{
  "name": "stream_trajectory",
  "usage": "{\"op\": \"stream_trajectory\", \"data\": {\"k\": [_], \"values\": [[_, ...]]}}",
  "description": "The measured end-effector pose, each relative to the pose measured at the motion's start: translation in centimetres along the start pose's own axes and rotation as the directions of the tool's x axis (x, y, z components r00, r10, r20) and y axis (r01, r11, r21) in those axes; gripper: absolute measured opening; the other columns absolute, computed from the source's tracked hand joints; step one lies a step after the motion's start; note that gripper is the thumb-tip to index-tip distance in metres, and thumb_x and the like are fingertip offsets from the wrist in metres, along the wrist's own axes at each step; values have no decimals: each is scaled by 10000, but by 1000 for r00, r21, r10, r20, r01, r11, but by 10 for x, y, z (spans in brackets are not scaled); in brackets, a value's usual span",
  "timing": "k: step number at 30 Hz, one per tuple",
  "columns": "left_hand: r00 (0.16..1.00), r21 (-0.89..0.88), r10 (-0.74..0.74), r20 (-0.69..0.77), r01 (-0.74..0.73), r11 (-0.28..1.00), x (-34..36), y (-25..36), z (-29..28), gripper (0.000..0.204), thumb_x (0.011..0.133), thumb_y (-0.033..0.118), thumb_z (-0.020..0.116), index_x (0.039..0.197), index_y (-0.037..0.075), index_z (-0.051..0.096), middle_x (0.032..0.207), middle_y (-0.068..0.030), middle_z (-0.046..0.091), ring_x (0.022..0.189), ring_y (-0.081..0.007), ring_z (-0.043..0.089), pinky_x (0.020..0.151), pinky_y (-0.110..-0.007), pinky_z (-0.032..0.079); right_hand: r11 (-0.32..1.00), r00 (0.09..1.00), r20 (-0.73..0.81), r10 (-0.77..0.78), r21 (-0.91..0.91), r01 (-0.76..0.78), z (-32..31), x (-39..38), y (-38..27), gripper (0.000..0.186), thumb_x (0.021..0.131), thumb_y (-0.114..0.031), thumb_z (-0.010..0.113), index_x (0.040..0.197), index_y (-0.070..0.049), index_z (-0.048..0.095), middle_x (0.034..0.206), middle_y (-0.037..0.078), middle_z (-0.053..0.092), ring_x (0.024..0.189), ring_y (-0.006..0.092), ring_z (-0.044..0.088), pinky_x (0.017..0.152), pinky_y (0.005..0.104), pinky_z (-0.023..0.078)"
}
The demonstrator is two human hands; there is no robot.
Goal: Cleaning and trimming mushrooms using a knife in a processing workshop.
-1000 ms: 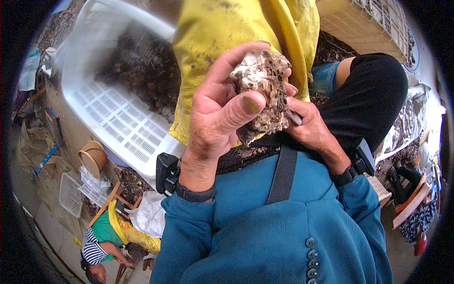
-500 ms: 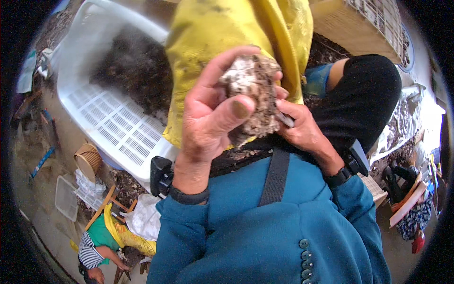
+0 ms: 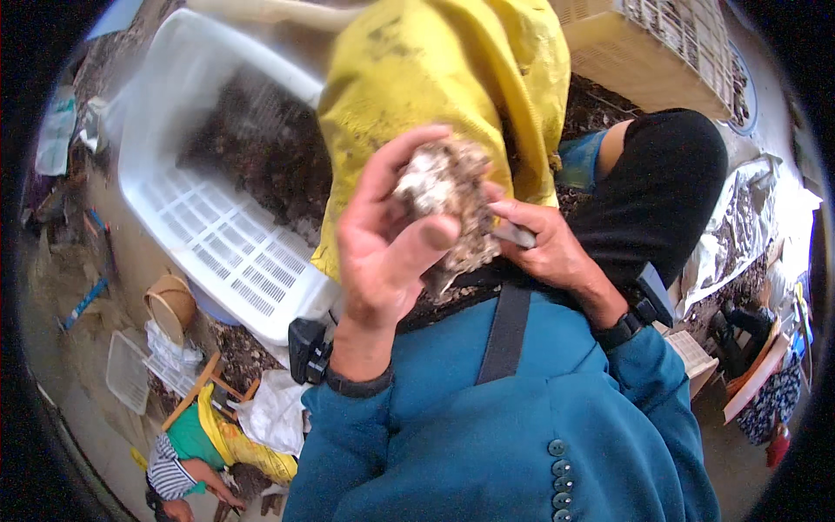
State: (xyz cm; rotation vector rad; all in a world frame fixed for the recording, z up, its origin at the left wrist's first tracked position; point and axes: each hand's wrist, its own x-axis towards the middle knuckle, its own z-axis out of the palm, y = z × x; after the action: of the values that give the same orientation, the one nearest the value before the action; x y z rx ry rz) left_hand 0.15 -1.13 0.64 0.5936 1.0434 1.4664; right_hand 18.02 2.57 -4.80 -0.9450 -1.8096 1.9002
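Observation:
My left hand point(image 3: 383, 252) grips a rough, crusted oyster shell point(image 3: 452, 204), grey-white and brown, with the thumb pressed across its front. My right hand point(image 3: 548, 248) sits just right of the shell and holds a small metal knife point(image 3: 515, 233) whose blade points into the shell's edge. Both hands are raised in front of my yellow apron point(image 3: 435, 78). My sleeves are teal, with a dark watch on each wrist.
A white slatted plastic crate point(image 3: 217, 244) holding dark shells lies to the left. A beige crate point(image 3: 661, 52) stands at the upper right. A person in a striped top and yellow apron point(image 3: 187, 452) crouches at the lower left beside a basket point(image 3: 171, 304).
The shell and both hands have shifted slightly down and left in view. The left thumb has slid lower across the shell. The knife stays against the shell's edge.

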Motion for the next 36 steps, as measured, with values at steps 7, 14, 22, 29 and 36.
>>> {"op": "stream_trajectory", "data": {"k": [7, 14, 22, 29, 36], "values": [[999, 31, -3, -34, 4, 1000, -8, 6, -6, 694, 805, 378, 626, 1277, -43, 341, 1087, -248, 540, 900, -306, 601, 707, -350, 540, 998, 999, 33, 11, 68, -14, 5, 4, 5, 449, 767, 57, 576, 1188, -96, 556, 1126, 80, 615, 1028, 145, 579, 839, 255, 453], [995, -135, -59, -83, 48, 990, -10, 11, -2, 634, 793, 331, 663, 1248, -17, 389, 1053, -199, 573, 869, -264, 625, 715, -333, 543, 1000, 1000, 28, 3, -8, -2, 1, 1, -2, 387, 803, 15, 561, 1173, -98, 567, 1094, 85, 629, 992, 134, 593, 822, 257, 461], [982, -38, 23, -190, -31, 999, -25, 26, -9, 669, 776, 359, 672, 1240, -40, 402, 1040, -197, 585, 876, -251, 617, 751, -317, 509, 998, 999, 24, -22, -50, 24, 1, 2, 1, 419, 780, 45, 544, 1182, -73, 561, 1057, 51, 640, 876, 82, 576, 775, 223, 452], [928, 469, 242, -284, -86, 879, -35, 21, -20, 597, 763, 300, 703, 1210, -26, 481, 1107, -130, 550, 985, -209, 538, 880, -289, 418, 999, 998, 50, 46, -20, -45, 0, 4, -5, 434, 778, 51, 520, 1195, -67, 550, 1103, 35, 621, 936, 66, 544, 825, 212, 423], [935, 764, 342, -95, -152, 628, -31, 15, -37, 572, 773, 327, 688, 1170, -39, 501, 1169, -159, 484, 1076, -255, 479, 936, -340, 371, 999, 998, 46, 44, -33, -43, 1, 4, -2, 450, 782, 57, 506, 1213, -71, 538, 1123, 37, 610, 976, 60, 520, 857, 213, 404]]}}
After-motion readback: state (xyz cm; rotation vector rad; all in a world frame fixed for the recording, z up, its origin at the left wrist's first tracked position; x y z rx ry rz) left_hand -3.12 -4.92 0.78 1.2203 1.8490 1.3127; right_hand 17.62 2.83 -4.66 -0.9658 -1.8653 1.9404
